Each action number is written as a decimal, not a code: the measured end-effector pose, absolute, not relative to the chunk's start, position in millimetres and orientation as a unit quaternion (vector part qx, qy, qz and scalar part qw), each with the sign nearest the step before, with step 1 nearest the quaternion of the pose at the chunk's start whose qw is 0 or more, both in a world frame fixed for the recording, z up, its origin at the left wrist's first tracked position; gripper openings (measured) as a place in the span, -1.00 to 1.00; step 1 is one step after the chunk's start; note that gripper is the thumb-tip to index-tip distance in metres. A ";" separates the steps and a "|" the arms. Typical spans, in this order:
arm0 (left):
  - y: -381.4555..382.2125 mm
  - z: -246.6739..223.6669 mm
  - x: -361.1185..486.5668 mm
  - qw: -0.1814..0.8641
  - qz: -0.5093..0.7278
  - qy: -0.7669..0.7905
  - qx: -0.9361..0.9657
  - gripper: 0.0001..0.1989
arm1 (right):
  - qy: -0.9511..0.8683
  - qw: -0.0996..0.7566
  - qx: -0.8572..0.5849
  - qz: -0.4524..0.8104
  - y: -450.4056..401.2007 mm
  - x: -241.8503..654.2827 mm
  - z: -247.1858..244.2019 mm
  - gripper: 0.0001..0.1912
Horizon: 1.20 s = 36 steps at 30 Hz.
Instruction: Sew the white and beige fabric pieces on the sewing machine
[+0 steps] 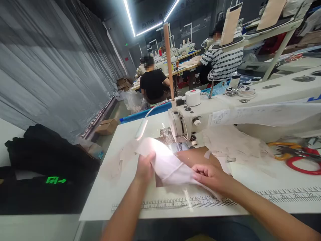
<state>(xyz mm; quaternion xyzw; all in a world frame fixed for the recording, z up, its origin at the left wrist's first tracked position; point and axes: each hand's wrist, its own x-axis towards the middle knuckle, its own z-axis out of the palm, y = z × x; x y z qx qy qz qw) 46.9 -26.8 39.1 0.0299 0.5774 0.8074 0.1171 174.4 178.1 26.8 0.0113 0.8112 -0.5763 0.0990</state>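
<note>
A piece of white fabric (170,167) with a seam line across it is stretched between my two hands, in front of the sewing machine (179,124). My left hand (145,165) pinches its left edge, thumb on top. Its right part is gripped by my right hand (208,175), fingers curled over the cloth. The fabric lies over a brown plate (193,155) on the machine bed, just short of the needle area. Under the bright lamp (141,130), the cloth's upper left part is washed out.
Pale fabric pieces (235,144) lie right of the machine head, and another pale piece (117,164) lies left. Yellow-handled scissors (283,150) and red-handled scissors (303,164) rest at the right. A printed ruler (175,203) runs along the table's front. Two people (152,83) sit at machines beyond.
</note>
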 end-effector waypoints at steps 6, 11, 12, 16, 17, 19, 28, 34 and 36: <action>-47.5 23.9 9.0 0.133 0.728 0.673 0.004 -0.25 | 0.831 0.132 0.086 -0.533 200.2 188.4 17.4 -0.33; -48.7 31.9 25.4 0.030 0.559 0.808 0.186 -0.53 | 0.847 0.178 0.022 -0.501 223.0 198.4 27.9 -0.55; -40.4 33.0 28.9 0.027 0.482 0.839 0.252 -0.58 | 0.863 0.160 -0.001 -0.480 224.8 193.7 33.4 -0.61; 2.8 26.1 29.4 0.073 0.213 0.891 0.393 -0.52 | 0.930 0.048 -0.106 -0.349 218.6 161.3 47.8 -0.68; 11.4 22.1 25.7 0.079 0.189 0.893 0.401 -0.50 | 0.941 0.024 -0.127 -0.313 214.8 153.0 46.6 -0.69; 22.2 13.9 15.0 0.086 0.158 0.893 0.411 -0.43 | 0.958 -0.011 -0.147 -0.244 207.1 139.9 38.0 -0.73; 24.1 8.6 -23.2 0.098 0.069 0.871 0.476 -0.41 | 0.974 -0.113 -0.119 -0.155 197.1 130.0 -6.4 -0.74; 30.3 12.7 -37.2 0.081 0.041 0.857 0.508 -0.43 | 0.970 -0.149 -0.101 -0.164 195.9 127.7 -10.7 -0.77; 32.1 14.1 -42.1 0.082 0.048 0.848 0.522 -0.45 | 0.968 -0.156 -0.101 -0.167 196.1 127.9 -10.9 -0.78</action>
